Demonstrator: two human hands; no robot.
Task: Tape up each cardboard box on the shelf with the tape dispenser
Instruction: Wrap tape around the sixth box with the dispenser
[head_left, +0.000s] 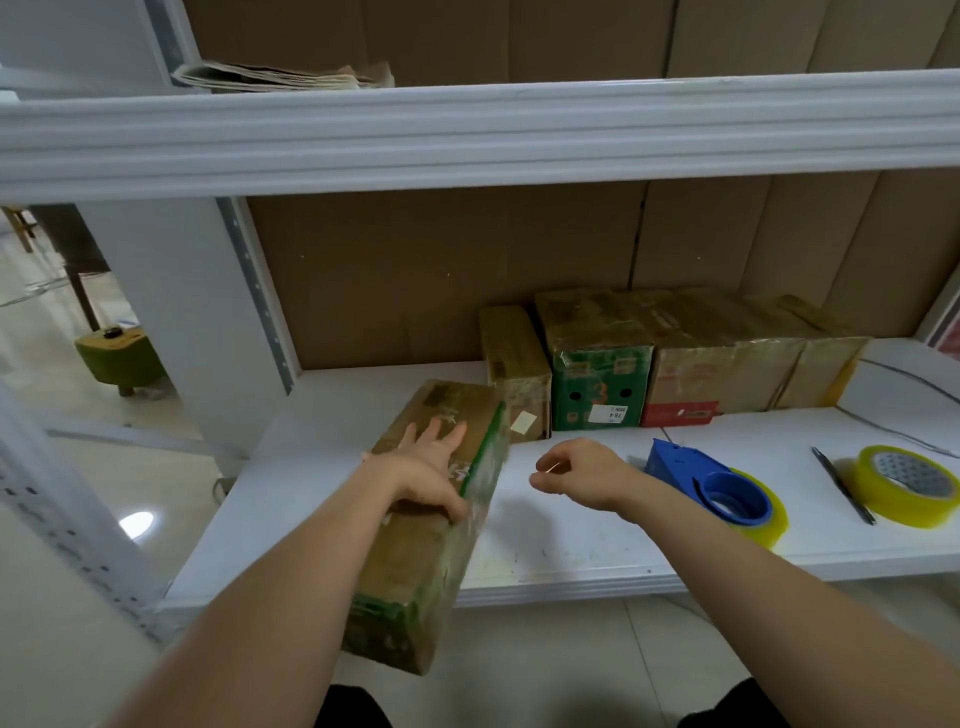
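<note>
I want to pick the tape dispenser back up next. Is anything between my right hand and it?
Nothing visible. The right hand hovers over bare shelf, and the blue tape dispenser lies just to its right. The pen and spare tape roll sit beyond the dispenser.

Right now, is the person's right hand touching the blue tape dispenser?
Apart. The head view shows the right hand hovering with fingers curled, and bare white shelf between its wrist and the blue tape dispenser.

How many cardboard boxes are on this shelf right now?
5: one long box under the left hand at the front, overhanging the edge; four rowed at the back. More may hide behind.
</note>
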